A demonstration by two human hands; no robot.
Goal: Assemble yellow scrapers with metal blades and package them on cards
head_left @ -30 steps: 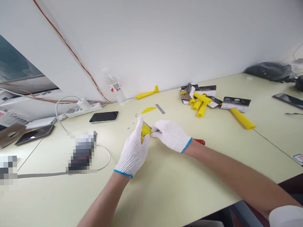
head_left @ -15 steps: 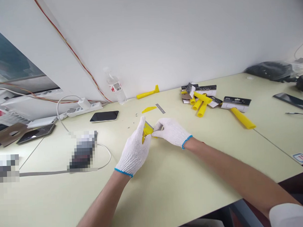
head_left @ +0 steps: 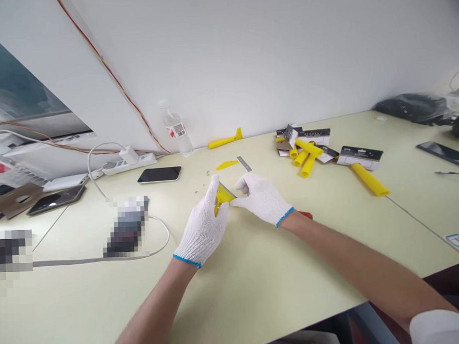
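Note:
In a white knit glove, my left hand [head_left: 202, 225] grips a yellow scraper [head_left: 224, 194] with a metal blade along its upper edge. My gloved right hand [head_left: 263, 198] has its thumb and fingertips closed at the scraper's right corner. Whether a screw is pinched there cannot be made out. Just beyond the hands lie a yellow plastic strip [head_left: 227, 165] and a loose metal blade [head_left: 245, 164] with holes. Several tiny screw-like bits [head_left: 207, 173] are scattered left of the strip. Part of a red object [head_left: 305, 215] shows behind my right wrist.
Another yellow scraper [head_left: 225, 140] leans by the wall, near a plastic bottle [head_left: 178, 136]. Yellow handles [head_left: 306, 165] with black-and-white cards are piled at right. A phone [head_left: 160, 174], a power strip [head_left: 129, 164] and cables occupy the left side.
My right hand has shifted slightly along the scraper's corner, and more of its yellow face and blade shows. The red object behind my right wrist has come further into view.

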